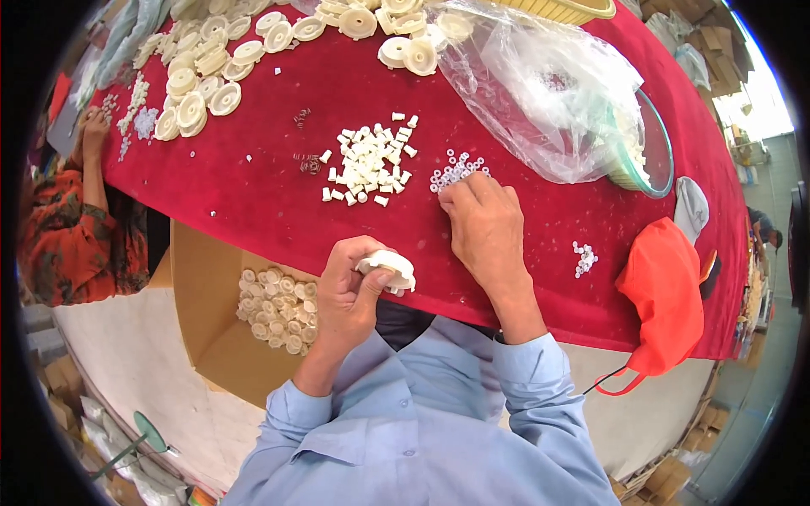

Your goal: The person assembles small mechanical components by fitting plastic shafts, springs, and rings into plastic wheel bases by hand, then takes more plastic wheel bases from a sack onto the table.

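Observation:
My left hand [347,291] grips a round cream plastic part [390,271] by its edge, just over the front edge of the red-covered table. My right hand [487,221] reaches down to a small heap of translucent white rings [456,169]. Its fingertips are pinched together at the near side of the heap, and whatever they hold is hidden. Left of the rings lies a pile of small cream plastic plugs [369,160]. Several tiny metal springs [310,163] are scattered beside the plugs.
Many round cream parts [192,110] cover the far left. At the far right are a clear plastic bag [540,93] and a green-rimmed basket [666,160]. A red bag [662,295] hangs over the right edge. An open carton [211,312] holds finished-looking discs [280,310]. Another person [72,228] sits left.

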`<state>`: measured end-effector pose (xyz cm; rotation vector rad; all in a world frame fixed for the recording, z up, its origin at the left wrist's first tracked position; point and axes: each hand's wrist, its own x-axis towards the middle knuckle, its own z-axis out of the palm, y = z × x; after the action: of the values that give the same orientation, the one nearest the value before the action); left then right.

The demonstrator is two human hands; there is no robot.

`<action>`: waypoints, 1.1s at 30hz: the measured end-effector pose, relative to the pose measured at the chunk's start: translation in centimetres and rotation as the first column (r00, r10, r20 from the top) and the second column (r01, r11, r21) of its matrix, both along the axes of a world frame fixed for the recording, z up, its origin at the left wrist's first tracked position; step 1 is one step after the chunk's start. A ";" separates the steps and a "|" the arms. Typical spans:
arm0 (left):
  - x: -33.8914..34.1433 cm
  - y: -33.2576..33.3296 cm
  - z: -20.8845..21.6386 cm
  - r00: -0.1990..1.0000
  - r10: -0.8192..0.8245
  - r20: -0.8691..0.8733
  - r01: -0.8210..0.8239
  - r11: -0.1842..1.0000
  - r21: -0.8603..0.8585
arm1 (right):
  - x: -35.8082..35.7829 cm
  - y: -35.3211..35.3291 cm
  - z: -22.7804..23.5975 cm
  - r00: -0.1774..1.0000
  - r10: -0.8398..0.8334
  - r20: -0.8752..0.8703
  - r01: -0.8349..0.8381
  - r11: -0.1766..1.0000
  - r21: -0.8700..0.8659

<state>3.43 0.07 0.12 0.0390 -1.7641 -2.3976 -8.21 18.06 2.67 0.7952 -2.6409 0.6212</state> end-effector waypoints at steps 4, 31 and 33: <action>0.4 -0.7 -1.2 0.996 -0.009 -0.094 0.001 0.997 -0.080 | 2.3 -0.1 1.1 0.906 0.060 0.419 0.115 0.918 -0.380; 0.8 -2.5 4.8 0.848 -0.221 -0.481 -0.136 0.787 -0.602 | 7.9 -0.3 5.8 0.313 0.777 0.546 0.392 0.418 -0.819; 1.0 -2.5 4.7 0.853 -0.206 -0.479 -0.132 0.803 -0.581 | 7.9 -0.4 6.0 0.354 0.770 0.531 0.335 0.426 -0.840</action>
<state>4.41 -2.41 4.79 -0.6705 -2.1186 -1.5226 -0.29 17.69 8.71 0.5370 -2.0527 3.0803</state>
